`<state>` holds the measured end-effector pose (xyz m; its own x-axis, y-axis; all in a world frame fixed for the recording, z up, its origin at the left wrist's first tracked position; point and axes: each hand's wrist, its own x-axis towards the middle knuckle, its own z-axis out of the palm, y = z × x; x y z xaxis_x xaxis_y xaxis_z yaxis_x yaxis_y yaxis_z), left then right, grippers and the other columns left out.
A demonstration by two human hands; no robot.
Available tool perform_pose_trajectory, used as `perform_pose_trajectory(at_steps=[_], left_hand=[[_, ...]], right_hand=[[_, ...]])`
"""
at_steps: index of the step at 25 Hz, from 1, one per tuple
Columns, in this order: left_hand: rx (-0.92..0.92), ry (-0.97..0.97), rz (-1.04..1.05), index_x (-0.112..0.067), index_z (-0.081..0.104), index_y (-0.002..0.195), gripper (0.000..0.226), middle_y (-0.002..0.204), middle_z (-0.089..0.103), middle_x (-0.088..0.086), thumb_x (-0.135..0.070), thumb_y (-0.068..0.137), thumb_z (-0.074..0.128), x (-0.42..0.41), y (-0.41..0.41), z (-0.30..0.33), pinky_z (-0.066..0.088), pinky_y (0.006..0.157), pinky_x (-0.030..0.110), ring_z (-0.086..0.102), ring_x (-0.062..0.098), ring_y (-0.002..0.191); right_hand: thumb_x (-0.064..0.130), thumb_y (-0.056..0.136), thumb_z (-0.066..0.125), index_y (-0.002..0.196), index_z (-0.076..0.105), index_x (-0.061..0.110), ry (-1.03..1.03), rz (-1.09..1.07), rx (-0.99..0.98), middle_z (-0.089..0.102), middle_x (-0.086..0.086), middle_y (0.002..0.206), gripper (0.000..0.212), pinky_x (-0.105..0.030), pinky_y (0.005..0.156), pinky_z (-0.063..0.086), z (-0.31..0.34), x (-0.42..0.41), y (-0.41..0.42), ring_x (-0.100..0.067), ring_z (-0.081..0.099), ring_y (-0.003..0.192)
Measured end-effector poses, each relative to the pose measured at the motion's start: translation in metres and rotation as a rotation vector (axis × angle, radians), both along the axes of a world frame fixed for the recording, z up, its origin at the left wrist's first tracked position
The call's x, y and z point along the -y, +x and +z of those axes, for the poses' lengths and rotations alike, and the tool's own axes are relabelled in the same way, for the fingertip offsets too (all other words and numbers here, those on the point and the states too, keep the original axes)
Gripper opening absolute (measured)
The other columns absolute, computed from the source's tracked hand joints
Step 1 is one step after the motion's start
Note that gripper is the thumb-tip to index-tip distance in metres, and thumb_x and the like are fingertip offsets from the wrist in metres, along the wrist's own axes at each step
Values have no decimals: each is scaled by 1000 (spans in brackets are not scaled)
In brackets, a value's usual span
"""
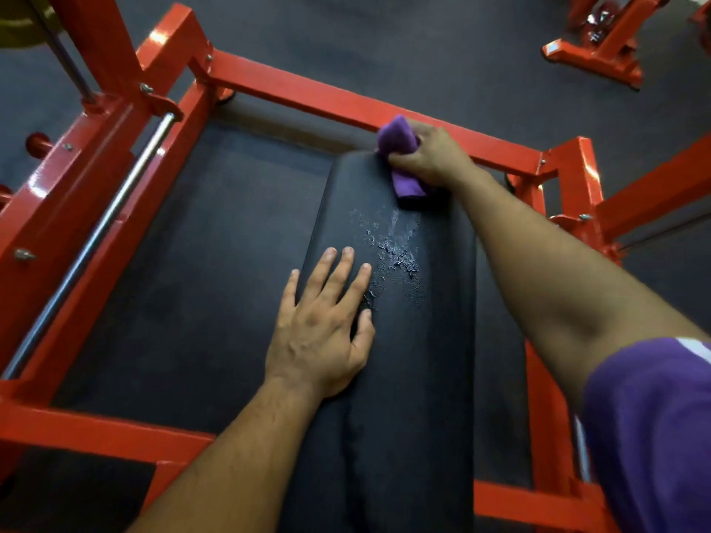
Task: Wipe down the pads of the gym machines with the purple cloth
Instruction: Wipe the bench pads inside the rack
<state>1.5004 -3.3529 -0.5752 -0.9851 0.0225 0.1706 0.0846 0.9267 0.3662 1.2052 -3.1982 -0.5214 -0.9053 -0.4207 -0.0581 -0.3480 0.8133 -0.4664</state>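
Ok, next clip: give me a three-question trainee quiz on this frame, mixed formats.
1. True or false: the left hand holds the cloth.
2. Where on the pad is the cloth?
A. far end
B. near end
C. on the floor
3. Fill in: the droplets lie between the cloth and the ____ hand.

Key:
1. False. The right hand grips it; the left rests flat on the pad.
2. A, by the red frame.
3. left
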Motion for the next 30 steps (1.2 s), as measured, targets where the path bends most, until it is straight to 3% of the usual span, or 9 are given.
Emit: perform_pose_trajectory(at_steps=[4, 9, 12, 16, 18, 20, 23, 26, 30], left_hand=[[-5, 7, 18, -27, 42, 158, 63, 169, 28, -4, -44, 97, 37, -1, 1, -3, 26, 123, 57, 16, 15, 159], [-25, 13, 18, -26, 43, 157, 63, 169, 29, -3, -43, 97, 36, -1, 0, -2, 25, 124, 57, 17, 16, 158], [-15, 3, 10, -26, 42, 158, 63, 169, 28, -3, -43, 97, 36, -2, 1, -2, 22, 125, 56, 16, 16, 159], [-8, -14, -1, -26, 40, 158, 63, 170, 27, -2, -43, 98, 36, -1, 1, -2, 21, 125, 57, 15, 17, 159], [-14, -11, 3, -26, 41, 158, 63, 169, 28, -2, -43, 98, 36, -2, 1, -2, 21, 125, 57, 16, 17, 159], [-23, -11, 2, -26, 41, 158, 63, 169, 28, -2, -43, 97, 35, -2, 0, -2, 21, 125, 57, 16, 17, 159], [-13, -8, -2, -27, 39, 159, 64, 170, 26, -3, -43, 97, 34, -1, 1, -3, 20, 126, 56, 16, 16, 159], [-2, 0, -3, -28, 39, 159, 64, 170, 25, -4, -44, 97, 34, -1, 0, -2, 19, 127, 55, 14, 15, 159], [-13, 0, -7, -26, 40, 158, 63, 170, 26, -2, -42, 97, 35, -1, 0, -1, 20, 126, 56, 16, 17, 159]], right_hand=[[24, 84, 65, 111, 68, 17, -256, -265, 186, 74, 6, 100, 27, -29, 87, 52, -13, -81, 8, -8, 66, 92], [12, 94, 53, 118, 66, 5, -810, -567, 319, 75, 8, 89, 29, -17, 65, 52, -43, -104, 57, -5, 64, 74], [13, 92, 59, 106, 60, 7, -876, -661, 193, 53, 7, 63, 15, -16, 38, 35, -53, -94, 108, -5, 44, 48], [19, 92, 64, 94, 60, 15, -889, -735, 262, 52, 3, 63, 6, -18, 35, 34, -55, -93, 244, -7, 43, 43], [17, 91, 67, 108, 63, 15, -869, -733, 193, 56, 8, 71, 17, -17, 44, 41, -59, -95, 263, -3, 49, 51], [18, 92, 69, 129, 60, 9, -841, -743, 144, 66, 5, 98, 38, -18, 72, 50, -54, -91, 220, 0, 62, 78], [36, 83, 69, 135, 57, 8, -730, -765, 42, 66, -7, 125, 60, -26, 95, 49, -47, -86, 123, -16, 64, 110], [14, 89, 69, 131, 59, 3, -787, -747, 134, 66, 0, 106, 44, -14, 76, 48, -47, -87, 73, -4, 61, 86], [24, 95, 69, 122, 56, 18, -796, -766, 202, 63, 7, 83, 30, -19, 45, 42, -44, -89, 142, 4, 54, 51]])
